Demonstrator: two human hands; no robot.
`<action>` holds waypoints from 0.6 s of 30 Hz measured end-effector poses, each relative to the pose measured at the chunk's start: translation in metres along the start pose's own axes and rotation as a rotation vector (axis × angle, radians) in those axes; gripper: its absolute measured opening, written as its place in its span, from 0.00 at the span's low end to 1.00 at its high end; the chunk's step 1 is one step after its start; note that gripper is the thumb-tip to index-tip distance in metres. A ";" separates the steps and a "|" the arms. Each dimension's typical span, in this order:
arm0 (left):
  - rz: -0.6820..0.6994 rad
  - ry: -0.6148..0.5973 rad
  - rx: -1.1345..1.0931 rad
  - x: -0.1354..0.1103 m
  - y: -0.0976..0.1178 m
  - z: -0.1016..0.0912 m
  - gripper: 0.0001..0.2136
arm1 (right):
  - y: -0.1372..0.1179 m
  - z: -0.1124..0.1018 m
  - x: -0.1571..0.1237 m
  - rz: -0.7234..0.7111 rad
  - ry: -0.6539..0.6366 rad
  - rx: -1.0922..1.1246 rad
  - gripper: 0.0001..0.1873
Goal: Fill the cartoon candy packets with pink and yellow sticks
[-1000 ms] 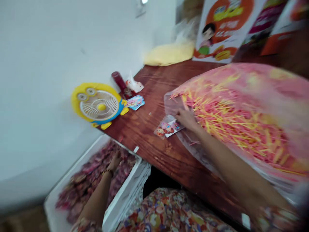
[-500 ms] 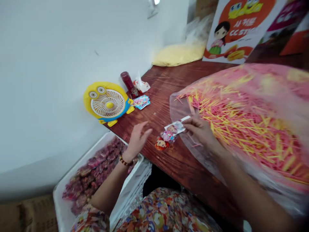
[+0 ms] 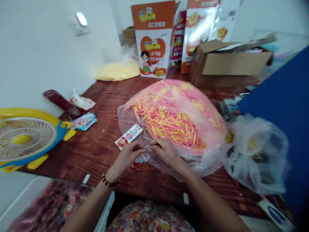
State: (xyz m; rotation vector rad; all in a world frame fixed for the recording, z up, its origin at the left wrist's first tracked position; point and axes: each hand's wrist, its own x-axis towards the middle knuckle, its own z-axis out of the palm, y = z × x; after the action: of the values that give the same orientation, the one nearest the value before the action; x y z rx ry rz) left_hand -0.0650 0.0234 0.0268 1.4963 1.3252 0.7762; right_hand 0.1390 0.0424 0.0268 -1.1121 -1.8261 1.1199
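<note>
My left hand [image 3: 126, 158], with a beaded bracelet at its wrist, is closed in a pinch on the edge of a small clear plastic packet [image 3: 145, 157]. Facing it, my right hand [image 3: 165, 153] pinches the same packet's edge, fingertips close to the left ones. Inside or behind the plastic shows a small red-haired doll figure [image 3: 133, 166], partly hidden under my left hand. Just beyond the hands lies a white printed card [image 3: 131, 133] with a red-haired cartoon figure. A large clear bag of pink and yellow sticks [image 3: 169, 122] spreads open behind my right hand.
A yellow-and-blue fan [image 3: 36, 138], a dark red bottle [image 3: 59, 101], a tissue pack [image 3: 83, 102] and several printed cards [image 3: 84, 121] stand left. Printed boxes [image 3: 154, 42] and an open carton [image 3: 231, 64] are behind. A white plastic bag [image 3: 258, 154] sits right; a bin of wrapped pieces [image 3: 51, 206] stands lower left.
My left hand has come in to meet my right at the plastic packet. The white card, earlier by my right hand, now lies on the table. The view has swung right.
</note>
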 end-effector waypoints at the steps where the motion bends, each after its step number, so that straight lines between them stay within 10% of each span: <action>1: -0.008 -0.001 0.003 0.001 0.001 0.005 0.11 | 0.003 -0.004 -0.004 0.002 0.006 -0.018 0.07; 11: 0.005 -0.175 0.047 0.004 0.000 0.032 0.13 | 0.021 -0.031 -0.035 0.048 -0.051 0.000 0.19; 15: 0.075 -0.156 0.059 0.001 -0.006 0.035 0.13 | 0.034 -0.078 -0.041 0.165 0.138 -0.056 0.19; 18: 0.096 -0.149 0.051 -0.001 -0.004 0.039 0.14 | 0.052 -0.126 -0.046 0.387 0.313 -0.526 0.14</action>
State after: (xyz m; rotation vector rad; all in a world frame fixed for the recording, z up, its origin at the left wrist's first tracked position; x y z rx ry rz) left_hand -0.0307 0.0125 0.0103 1.6351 1.1773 0.6814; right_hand 0.2826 0.0518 0.0193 -1.8927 -1.7354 0.6135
